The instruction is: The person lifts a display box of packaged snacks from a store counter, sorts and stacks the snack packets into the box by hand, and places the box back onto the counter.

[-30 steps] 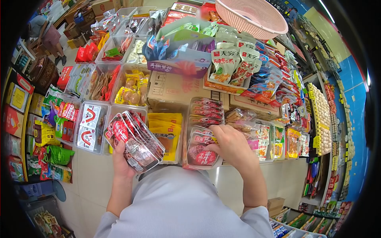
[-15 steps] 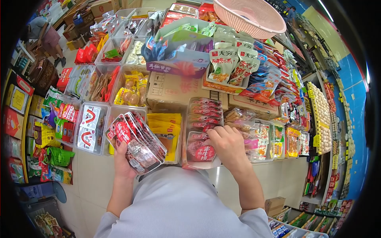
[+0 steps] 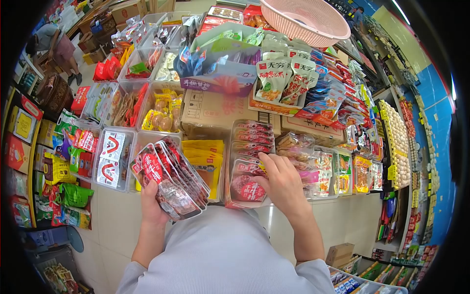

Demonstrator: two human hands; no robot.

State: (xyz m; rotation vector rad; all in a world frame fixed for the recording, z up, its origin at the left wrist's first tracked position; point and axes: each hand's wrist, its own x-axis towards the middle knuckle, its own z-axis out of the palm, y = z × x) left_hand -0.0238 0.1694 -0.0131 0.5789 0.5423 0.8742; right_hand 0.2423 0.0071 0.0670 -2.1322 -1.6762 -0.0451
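1. Currently, your left hand is grasping the fanned red packs by the lower edge, beside yellow packets.
2. Your right hand is touching the front pack in the box; can't tell if it's pinching.
3. Slick, overlapping packs may be sliding out if your edge hold is loosening.
4. Versus half a second ago, your right thumb and index are spreading wider.

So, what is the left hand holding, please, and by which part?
The left hand holds a fanned stack of red packs by its lower left edge.
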